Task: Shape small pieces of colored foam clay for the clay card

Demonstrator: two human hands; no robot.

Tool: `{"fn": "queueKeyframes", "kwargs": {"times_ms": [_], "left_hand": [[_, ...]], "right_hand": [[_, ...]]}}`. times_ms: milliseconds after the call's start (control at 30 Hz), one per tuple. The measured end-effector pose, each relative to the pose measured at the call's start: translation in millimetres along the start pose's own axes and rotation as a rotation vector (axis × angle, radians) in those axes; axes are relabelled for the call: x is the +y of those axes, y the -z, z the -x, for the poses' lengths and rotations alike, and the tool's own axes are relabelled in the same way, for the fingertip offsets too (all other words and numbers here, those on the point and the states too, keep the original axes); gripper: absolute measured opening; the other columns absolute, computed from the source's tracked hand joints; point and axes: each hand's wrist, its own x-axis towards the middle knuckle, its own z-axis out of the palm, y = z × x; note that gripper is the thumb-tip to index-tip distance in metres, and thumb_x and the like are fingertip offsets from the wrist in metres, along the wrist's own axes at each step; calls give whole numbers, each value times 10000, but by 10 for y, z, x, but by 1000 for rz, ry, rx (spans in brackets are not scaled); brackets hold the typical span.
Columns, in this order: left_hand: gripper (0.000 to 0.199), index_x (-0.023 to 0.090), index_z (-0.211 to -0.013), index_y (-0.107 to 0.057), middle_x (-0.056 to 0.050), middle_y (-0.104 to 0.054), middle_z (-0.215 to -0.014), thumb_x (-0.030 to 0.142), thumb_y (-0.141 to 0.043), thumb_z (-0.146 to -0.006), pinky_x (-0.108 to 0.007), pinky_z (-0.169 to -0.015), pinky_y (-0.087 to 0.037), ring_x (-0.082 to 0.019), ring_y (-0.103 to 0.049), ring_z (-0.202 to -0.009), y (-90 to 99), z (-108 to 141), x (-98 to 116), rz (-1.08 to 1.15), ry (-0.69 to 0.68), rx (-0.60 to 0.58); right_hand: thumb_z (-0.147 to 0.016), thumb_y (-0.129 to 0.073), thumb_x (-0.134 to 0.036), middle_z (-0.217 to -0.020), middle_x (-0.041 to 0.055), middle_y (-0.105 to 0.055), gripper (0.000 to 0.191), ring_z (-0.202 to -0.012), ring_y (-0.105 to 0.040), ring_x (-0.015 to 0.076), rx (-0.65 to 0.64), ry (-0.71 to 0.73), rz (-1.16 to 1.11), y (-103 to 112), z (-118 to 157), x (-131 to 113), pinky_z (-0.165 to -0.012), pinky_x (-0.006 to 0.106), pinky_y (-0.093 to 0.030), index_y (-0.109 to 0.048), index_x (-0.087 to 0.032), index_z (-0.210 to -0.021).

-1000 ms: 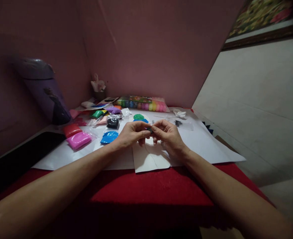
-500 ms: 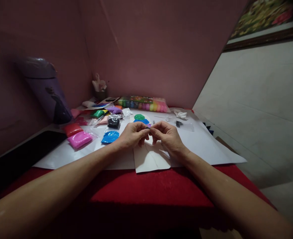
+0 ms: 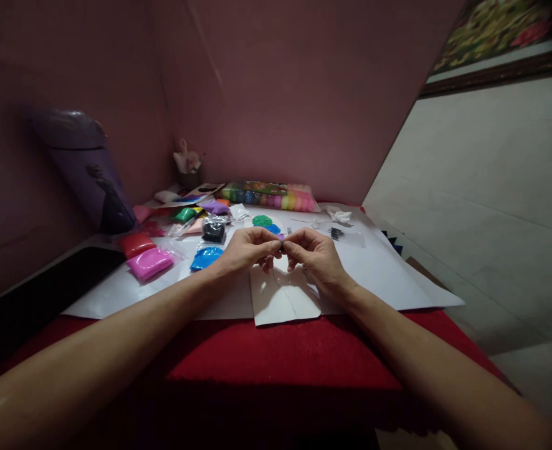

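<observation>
My left hand (image 3: 254, 249) and my right hand (image 3: 317, 257) meet fingertip to fingertip over a white sheet of paper (image 3: 282, 300). Between their thumbs and forefingers is a small black piece of clay (image 3: 282, 245), mostly covered by the fingers. A thin drawn line runs down the paper under them. Just behind the fingers, green clay (image 3: 262, 220) and blue clay (image 3: 272, 229) are spread on the paper, with a bit of purple clay (image 3: 281, 237) partly hidden.
Bags of blue (image 3: 205, 257), black (image 3: 214, 231) and pink clay (image 3: 150, 264) lie to the left. A long pack of coloured clay (image 3: 269, 195) rests against the wall. At right, black scraps (image 3: 336, 233) lie on a clear sheet. A purple container (image 3: 95, 175) stands far left.
Both hands stay almost in place, with the fingertips shifting slightly around the black clay. The left hand has moved a touch left; everything else lies as before.
</observation>
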Motion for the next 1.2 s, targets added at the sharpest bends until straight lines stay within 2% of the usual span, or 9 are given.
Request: {"fn": "queueKeyframes", "kwargs": {"times_ms": [100, 267, 400, 533, 633, 700, 833, 933, 1200], "left_hand": [[240, 87, -807, -670, -23, -654, -652, 255, -764, -665, -209, -445, -430, -74, -550, -448, -4, -8, 11, -15, -12, -2], [235, 76, -852, -698, -25, -657, -629, 209, -748, -665, -219, -459, -445, -76, -534, -450, -30, -7, 44, -68, 12, -4], [211, 79, -789, -683, -18, -621, -608, 265, -732, -703, -210, -449, -416, -68, -511, -445, -16, -2, 31, -57, 9, 21], [252, 90, -732, -653, 9, -557, -549, 336, -705, -747, -193, -431, -373, -59, -482, -427, -8, 13, 13, -40, 24, 26], [289, 101, -664, -619, 5, -550, -532, 360, -683, -772, -183, -419, -362, -56, -479, -418, -23, 18, 15, -47, 35, -1], [276, 103, -650, -609, -2, -565, -538, 341, -687, -768, -186, -416, -376, -59, -490, -412, -33, 11, 20, -43, 37, 2], [143, 88, -746, -648, -13, -624, -601, 205, -720, -705, -198, -425, -421, -66, -525, -422, -35, -7, 30, -36, 28, 49], [150, 82, -800, -660, -13, -644, -607, 137, -718, -673, -205, -441, -450, -73, -546, -432, -30, -10, 33, -36, 3, 74], [167, 77, -806, -673, -23, -668, -587, 150, -724, -665, -212, -428, -465, -84, -558, -419, -31, -7, 33, 7, -16, 33]], "right_hand": [[-722, -758, -426, -607, -23, -620, 294, -438, -525, 86, 6, -5, 5, 6, -6, 9, -429, 231, -464, -619, -168, -747], [-748, -736, -449, -590, -23, -612, 303, -441, -526, 89, 10, -13, 11, 14, -10, 31, -427, 229, -473, -613, -172, -759], [-791, -697, -440, -651, -16, -633, 279, -472, -545, 95, -17, 35, 21, 13, -9, 52, -435, 234, -488, -607, -180, -837], [-749, -750, -344, -744, -12, -648, 282, -620, -603, 126, -25, 125, 114, 6, 14, 51, -506, 243, -527, -613, -202, -951], [-790, -709, -317, -704, -14, -623, 160, -600, -576, 117, 16, 169, 195, 2, 34, 40, -517, 244, -517, -645, -190, -863], [-812, -684, -323, -670, -15, -607, 149, -552, -553, 107, 36, 164, 210, 3, 38, 31, -496, 241, -495, -649, -178, -805], [-833, -656, -361, -622, -16, -589, 230, -474, -529, 90, 40, 99, 238, 10, 25, 15, -459, 230, -441, -616, -162, -724], [-824, -658, -406, -601, -9, -597, 287, -451, -511, 85, 52, 54, 235, 16, 10, 10, -444, 221, -416, -605, -154, -698], [-806, -640, -543, -538, -4, -580, 442, -407, -467, 78, 45, 22, 206, 23, 11, -13, -399, 211, -373, -597, -147, -617]]}}
